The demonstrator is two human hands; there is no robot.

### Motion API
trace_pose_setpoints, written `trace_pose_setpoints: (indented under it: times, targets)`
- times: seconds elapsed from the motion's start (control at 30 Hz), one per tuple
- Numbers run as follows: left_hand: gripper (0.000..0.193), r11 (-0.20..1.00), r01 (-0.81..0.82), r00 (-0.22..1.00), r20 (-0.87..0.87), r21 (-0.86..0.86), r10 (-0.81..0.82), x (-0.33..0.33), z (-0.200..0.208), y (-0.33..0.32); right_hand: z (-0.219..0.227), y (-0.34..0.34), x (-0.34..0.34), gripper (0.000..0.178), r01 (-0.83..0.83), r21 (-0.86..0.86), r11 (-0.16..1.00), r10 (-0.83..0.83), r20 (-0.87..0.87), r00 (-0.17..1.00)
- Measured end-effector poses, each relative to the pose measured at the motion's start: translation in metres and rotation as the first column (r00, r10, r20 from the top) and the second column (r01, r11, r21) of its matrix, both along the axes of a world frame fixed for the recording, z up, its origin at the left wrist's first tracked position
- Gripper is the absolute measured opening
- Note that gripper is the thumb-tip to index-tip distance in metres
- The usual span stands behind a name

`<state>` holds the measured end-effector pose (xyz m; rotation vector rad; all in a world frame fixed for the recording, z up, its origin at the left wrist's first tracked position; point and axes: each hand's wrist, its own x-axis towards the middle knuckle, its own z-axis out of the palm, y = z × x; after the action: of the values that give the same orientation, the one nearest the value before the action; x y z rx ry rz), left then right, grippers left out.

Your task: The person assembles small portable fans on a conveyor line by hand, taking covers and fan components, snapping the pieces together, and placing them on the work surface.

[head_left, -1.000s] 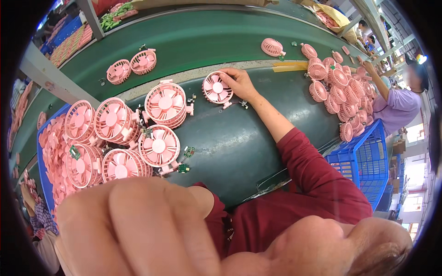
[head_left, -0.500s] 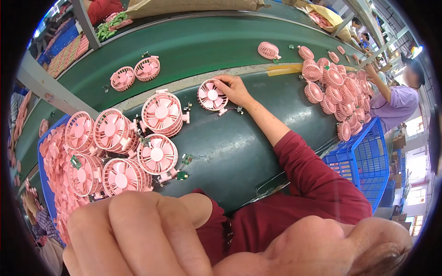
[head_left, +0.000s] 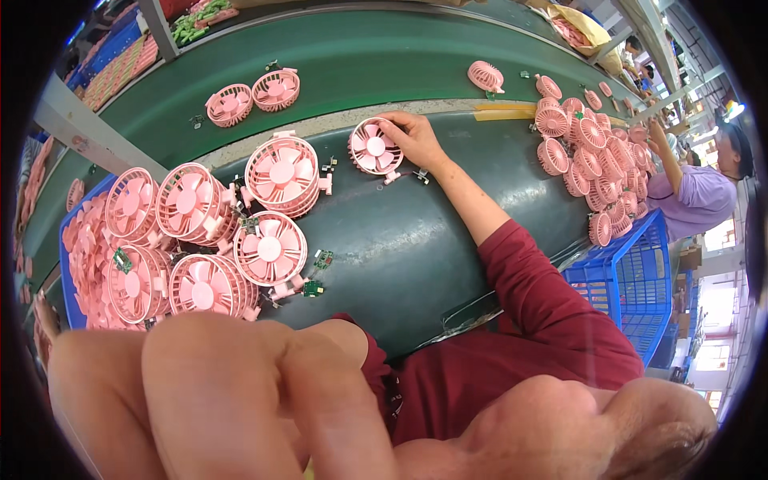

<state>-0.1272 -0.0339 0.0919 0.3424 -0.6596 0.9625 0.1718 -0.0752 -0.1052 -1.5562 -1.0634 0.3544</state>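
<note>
My right hand (head_left: pixel 416 144) holds the rim of a pink fan head (head_left: pixel 374 147) on the dark green work surface. Its thumb and fingers grip the upper right edge, and a small circuit board on wires (head_left: pixel 422 175) lies beside the fan. Very near the camera, my left hand (head_left: pixel 216 384) fills the lower left with its fingers bent. Whatever those fingers may hold is hidden. To the left of the held fan stand stacks of pink fan heads (head_left: pixel 282 172), blades up, some with green boards (head_left: pixel 323 259) hanging at their sides.
A heap of pink fan housings (head_left: pixel 592 152) lies at the right, by a blue crate (head_left: pixel 624 276). Pink blades fill a blue bin (head_left: pixel 72 276) at the left. Beyond runs a green conveyor belt (head_left: pixel 376 76) carrying a few fans. A co-worker in purple (head_left: pixel 696 196) is at the far right.
My left hand has shifted leftward and looks larger. The right hand keeps its grip on the fan, which stays in nearly the same spot. The whole view has tilted slightly.
</note>
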Motion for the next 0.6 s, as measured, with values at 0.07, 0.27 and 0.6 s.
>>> trace_pose_setpoints:
  times: [0.07,0.27,0.6]
  targets:
    - [0.014,1.000,-0.002,1.000,0.006,-0.007,0.002,0.001,-0.001,0.000,-0.001,0.000,0.000,0.022,-0.001,0.011,1.000,0.001,0.000,1.000]
    - [0.015,1.000,-0.006,1.000,0.029,-0.023,0.007,0.005,-0.004,-0.003,-0.004,-0.001,0.003,0.022,0.012,-0.003,1.000,-0.012,-0.010,1.000]
    - [0.017,0.999,-0.010,0.998,0.066,-0.044,0.013,0.013,-0.010,-0.006,0.001,-0.003,0.000,0.022,0.020,-0.016,1.000,-0.019,0.045,0.999]
